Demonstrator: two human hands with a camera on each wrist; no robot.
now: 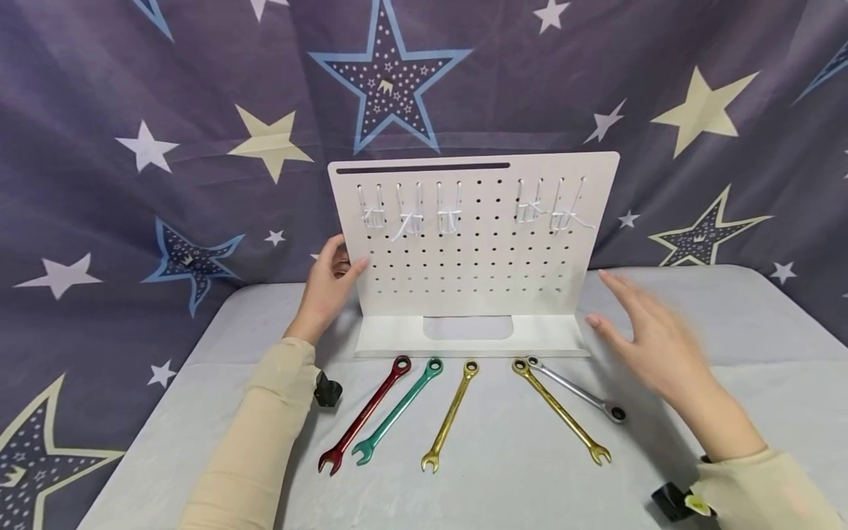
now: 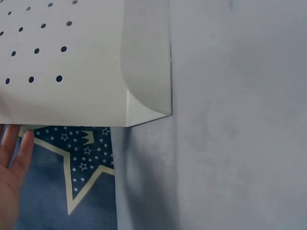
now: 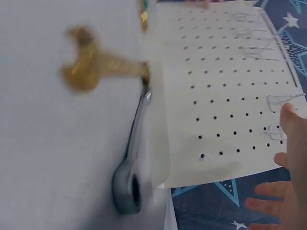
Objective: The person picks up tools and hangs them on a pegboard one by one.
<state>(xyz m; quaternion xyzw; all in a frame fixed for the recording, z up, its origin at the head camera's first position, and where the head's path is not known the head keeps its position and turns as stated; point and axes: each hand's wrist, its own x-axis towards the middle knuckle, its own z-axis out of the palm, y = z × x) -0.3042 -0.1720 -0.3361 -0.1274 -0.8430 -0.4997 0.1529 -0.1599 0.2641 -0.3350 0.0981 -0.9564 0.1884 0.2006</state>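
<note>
A white pegboard (image 1: 464, 258) stands upright on its base, with several white wire hooks (image 1: 450, 210) in its upper rows. My left hand (image 1: 324, 291) grips the board's left edge, thumb on the front and fingers behind, partly hidden. Off the right edge, my right hand (image 1: 656, 346) hovers with fingers extended and holds nothing. In front of the base lie a red wrench (image 1: 366, 414), a green wrench (image 1: 397, 412), a gold wrench (image 1: 452, 414), another gold wrench (image 1: 562, 412) and a silver wrench (image 1: 576, 389). The last two touch or overlap near their ring ends.
A pale grey cloth covers the table (image 1: 517, 486). Close behind the pegboard hangs a dark curtain (image 1: 523, 88) printed with stars. Small black devices (image 1: 327, 390) sit at both wrists.
</note>
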